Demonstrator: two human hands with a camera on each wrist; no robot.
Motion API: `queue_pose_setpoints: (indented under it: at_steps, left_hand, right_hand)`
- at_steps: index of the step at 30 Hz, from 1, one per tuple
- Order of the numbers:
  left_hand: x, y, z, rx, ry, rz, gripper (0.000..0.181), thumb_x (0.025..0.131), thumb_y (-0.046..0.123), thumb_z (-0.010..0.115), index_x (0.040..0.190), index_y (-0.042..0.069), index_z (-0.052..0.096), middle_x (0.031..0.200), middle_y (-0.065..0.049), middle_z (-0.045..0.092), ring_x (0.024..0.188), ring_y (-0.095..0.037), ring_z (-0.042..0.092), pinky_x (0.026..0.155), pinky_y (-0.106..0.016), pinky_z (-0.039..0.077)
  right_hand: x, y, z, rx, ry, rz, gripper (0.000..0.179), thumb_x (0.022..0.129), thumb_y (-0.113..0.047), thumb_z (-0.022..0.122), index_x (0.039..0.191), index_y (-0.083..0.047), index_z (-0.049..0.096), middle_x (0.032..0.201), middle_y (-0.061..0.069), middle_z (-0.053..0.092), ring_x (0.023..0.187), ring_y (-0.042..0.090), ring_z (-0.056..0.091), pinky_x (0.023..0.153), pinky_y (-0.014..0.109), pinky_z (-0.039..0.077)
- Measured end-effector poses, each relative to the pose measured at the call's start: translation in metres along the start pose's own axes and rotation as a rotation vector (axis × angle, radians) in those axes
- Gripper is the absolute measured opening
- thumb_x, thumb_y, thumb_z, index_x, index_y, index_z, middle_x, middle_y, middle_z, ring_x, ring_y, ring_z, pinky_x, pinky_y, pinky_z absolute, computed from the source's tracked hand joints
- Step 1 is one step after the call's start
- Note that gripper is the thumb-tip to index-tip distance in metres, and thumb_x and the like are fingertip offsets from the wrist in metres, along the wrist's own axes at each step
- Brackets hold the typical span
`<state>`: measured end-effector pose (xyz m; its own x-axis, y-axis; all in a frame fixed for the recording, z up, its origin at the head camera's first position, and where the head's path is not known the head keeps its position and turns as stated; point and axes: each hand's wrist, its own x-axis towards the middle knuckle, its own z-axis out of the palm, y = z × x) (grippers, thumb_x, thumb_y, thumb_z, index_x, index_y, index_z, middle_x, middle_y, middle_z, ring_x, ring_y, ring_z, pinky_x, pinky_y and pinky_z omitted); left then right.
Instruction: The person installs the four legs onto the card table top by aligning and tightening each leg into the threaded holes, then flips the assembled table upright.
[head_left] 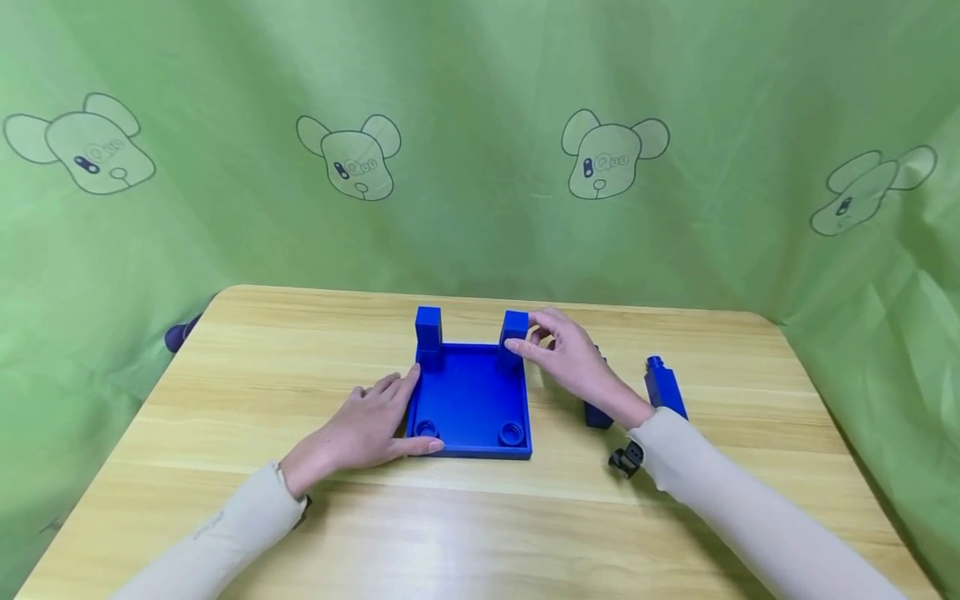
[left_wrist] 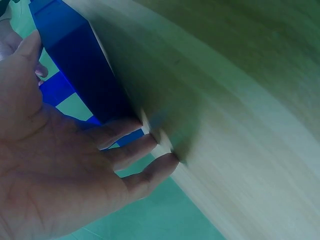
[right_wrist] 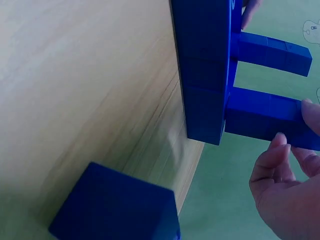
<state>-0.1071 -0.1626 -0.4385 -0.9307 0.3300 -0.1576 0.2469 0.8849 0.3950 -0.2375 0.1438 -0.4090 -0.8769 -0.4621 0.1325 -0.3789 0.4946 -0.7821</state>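
Note:
A blue square tabletop-like panel with a raised rim lies on the wooden table. Two blue square legs stand upright at its far corners: the left leg and the right leg. Round sockets, such as the near right one, show at the near corners. My left hand rests against the panel's left side, fingers extended and thumb along the front edge; in the left wrist view, the hand touches its outer wall. With thumb and fingers, my right hand pinches the upper part of the right leg.
Right of the panel lie two loose blue legs: one with a threaded end showing, the other partly hidden under my right forearm. Green patterned cloth hangs behind the table. A dark purple object shows beyond the left edge.

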Motion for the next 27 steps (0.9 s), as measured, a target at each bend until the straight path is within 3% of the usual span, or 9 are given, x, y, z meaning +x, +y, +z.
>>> queue_pose_setpoints:
  at_steps: [10, 16, 19, 23, 27]
  left_hand:
    - [-0.0005, 0.0002, -0.0003, -0.011, -0.003, -0.004, 0.116, 0.099, 0.073, 0.065, 0.173, -0.002, 0.017, 0.171, -0.027, 0.035, 0.157, -0.049, 0.033, 0.117, -0.078, 0.031]
    - [0.0001, -0.0001, 0.0006, -0.013, -0.013, -0.008, 0.116, 0.099, 0.074, 0.065, 0.173, -0.002, 0.016, 0.171, -0.027, 0.034, 0.158, -0.048, 0.031, 0.117, -0.078, 0.03]
    - [0.0002, -0.0003, 0.0007, -0.011, -0.015, -0.006, 0.117, 0.099, 0.074, 0.064, 0.173, -0.002, 0.016, 0.172, -0.028, 0.033, 0.158, -0.048, 0.031, 0.118, -0.078, 0.03]
    - [0.0, -0.0006, 0.0001, -0.007, -0.007, -0.001, 0.117, 0.099, 0.074, 0.064, 0.173, -0.002, 0.016, 0.171, -0.028, 0.034, 0.158, -0.048, 0.031, 0.117, -0.078, 0.031]
    - [-0.0006, -0.0005, -0.0001, -0.005, -0.004, 0.003, 0.117, 0.099, 0.074, 0.064, 0.173, -0.002, 0.016, 0.171, -0.028, 0.034, 0.158, -0.048, 0.032, 0.116, -0.079, 0.031]
  right_hand:
    - [-0.0008, 0.0028, -0.0008, 0.0, -0.002, 0.001, 0.031, 0.102, -0.04, 0.081, 0.103, -0.012, 0.067, 0.102, 0.007, 0.06, 0.093, 0.024, 0.061, 0.073, 0.038, 0.051]
    - [-0.0002, 0.0023, 0.0003, 0.045, -0.012, -0.006, 0.04, 0.101, -0.038, 0.082, 0.129, -0.011, 0.072, 0.103, 0.007, 0.06, 0.09, 0.024, 0.057, 0.074, 0.033, 0.049]
    - [0.0002, 0.0019, 0.0013, 0.056, -0.01, -0.003, 0.037, 0.102, -0.035, 0.082, 0.125, -0.009, 0.07, 0.098, 0.007, 0.061, 0.088, 0.025, 0.057, 0.074, 0.031, 0.048]
    - [0.0007, 0.0021, 0.002, 0.027, 0.012, -0.001, 0.032, 0.102, -0.034, 0.082, 0.117, -0.009, 0.07, 0.103, 0.007, 0.062, 0.094, 0.025, 0.06, 0.075, 0.034, 0.049]
    - [-0.0005, 0.0027, 0.0014, -0.007, 0.023, 0.019, 0.037, 0.102, -0.035, 0.082, 0.126, -0.009, 0.071, 0.112, 0.008, 0.064, 0.105, 0.026, 0.064, 0.078, 0.039, 0.053]
